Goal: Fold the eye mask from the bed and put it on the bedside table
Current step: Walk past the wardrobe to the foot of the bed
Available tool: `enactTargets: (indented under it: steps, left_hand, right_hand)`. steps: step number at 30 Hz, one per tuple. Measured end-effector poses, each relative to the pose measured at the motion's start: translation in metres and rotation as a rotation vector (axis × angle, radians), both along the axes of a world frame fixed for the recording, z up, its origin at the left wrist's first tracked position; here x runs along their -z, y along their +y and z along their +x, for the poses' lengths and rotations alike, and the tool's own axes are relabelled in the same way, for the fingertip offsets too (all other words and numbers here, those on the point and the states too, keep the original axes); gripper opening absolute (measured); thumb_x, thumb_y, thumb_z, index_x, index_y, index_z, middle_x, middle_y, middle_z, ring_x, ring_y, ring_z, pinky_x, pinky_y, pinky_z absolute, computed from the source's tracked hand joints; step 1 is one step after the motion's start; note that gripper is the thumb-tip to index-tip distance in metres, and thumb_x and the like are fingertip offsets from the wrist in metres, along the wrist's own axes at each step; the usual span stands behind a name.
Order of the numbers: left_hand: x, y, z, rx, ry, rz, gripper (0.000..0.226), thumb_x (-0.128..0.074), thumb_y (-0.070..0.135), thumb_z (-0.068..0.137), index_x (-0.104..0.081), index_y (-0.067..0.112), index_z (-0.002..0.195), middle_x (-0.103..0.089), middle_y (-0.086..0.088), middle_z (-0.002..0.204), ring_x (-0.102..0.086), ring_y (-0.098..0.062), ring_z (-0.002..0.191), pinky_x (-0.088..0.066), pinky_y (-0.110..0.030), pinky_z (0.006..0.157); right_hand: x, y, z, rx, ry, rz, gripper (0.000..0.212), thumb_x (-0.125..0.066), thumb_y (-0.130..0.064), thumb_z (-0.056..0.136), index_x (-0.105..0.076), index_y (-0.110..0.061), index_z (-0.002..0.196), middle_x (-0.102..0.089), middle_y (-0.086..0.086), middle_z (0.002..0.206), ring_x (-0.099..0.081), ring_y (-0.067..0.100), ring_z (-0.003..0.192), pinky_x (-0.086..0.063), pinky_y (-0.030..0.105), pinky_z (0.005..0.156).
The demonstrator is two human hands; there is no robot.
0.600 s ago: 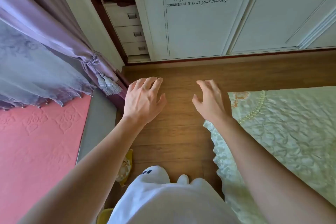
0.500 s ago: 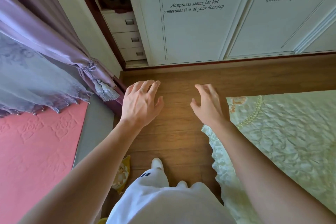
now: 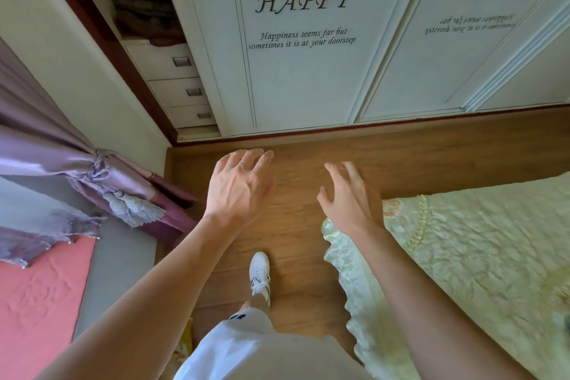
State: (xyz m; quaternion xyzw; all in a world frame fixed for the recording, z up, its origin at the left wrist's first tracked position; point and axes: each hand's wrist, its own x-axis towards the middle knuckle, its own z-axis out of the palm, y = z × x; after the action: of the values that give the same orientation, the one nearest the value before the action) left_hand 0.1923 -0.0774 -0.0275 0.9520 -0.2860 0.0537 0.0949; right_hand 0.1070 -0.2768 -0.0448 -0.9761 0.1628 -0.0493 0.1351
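Both hands, left (image 3: 239, 188) and right (image 3: 348, 197), hover open and empty over the floor (image 3: 308, 225) beside the bed (image 3: 478, 256), facing a wardrobe (image 3: 302, 71) whose open shelf holds folded cloth (image 3: 145, 12).

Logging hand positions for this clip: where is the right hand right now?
In the head view, the right hand is held open and empty right of centre, over the wooden floor, just beyond the corner of the pale green bedspread, beside the left hand.

Left hand (image 3: 239, 188) and right hand (image 3: 348, 197) spread empty above wooden floor (image 3: 431, 157)
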Motion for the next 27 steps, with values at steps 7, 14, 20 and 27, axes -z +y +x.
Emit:
enactTargets:
  steps: [7,14,20,27]
  left_hand:
    - [-0.007,-0.032,0.133,0.052,0.061,0.002,0.049,-0.049,0.044,0.092,-0.05,0.021,0.136,-0.064,-0.005,0.129,-0.057,-0.031,0.12,-0.046,-0.046,0.1]
    - [-0.011,-0.076,0.22,0.148,0.074,-0.009,0.047,-0.049,0.043,0.094,-0.049,0.023,0.137,-0.06,-0.004,0.137,-0.055,-0.03,0.126,-0.041,-0.047,0.108]
    - [-0.004,-0.143,0.266,0.252,0.086,0.002,0.048,-0.053,0.041,0.093,-0.053,0.022,0.137,-0.062,-0.004,0.137,-0.055,-0.03,0.128,-0.042,-0.049,0.108]
    - [0.01,-0.273,0.325,0.438,0.046,-0.005,0.048,-0.045,0.042,0.092,-0.06,0.018,0.13,-0.068,-0.006,0.128,-0.062,-0.028,0.116,-0.047,-0.045,0.099]
  right_hand:
    - [-0.01,-0.012,0.116,0.067,0.026,-0.054,0.042,-0.068,-0.03,0.086,-0.065,-0.016,0.125,-0.068,0.013,0.121,-0.069,0.032,0.091,-0.057,0.043,0.075]
    - [-0.007,-0.045,0.181,0.166,0.033,-0.045,0.046,-0.066,-0.036,0.089,-0.062,-0.018,0.132,-0.067,0.011,0.131,-0.067,0.028,0.113,-0.055,0.045,0.093]
    - [0.009,-0.099,0.216,0.261,0.021,-0.041,0.04,-0.067,-0.029,0.087,-0.065,-0.016,0.124,-0.072,0.008,0.117,-0.068,0.024,0.106,-0.054,0.037,0.088]
    - [0.024,-0.205,0.258,0.396,0.013,-0.023,0.027,-0.063,-0.027,0.089,-0.067,-0.017,0.113,-0.074,0.006,0.111,-0.069,0.022,0.097,-0.053,0.033,0.083]
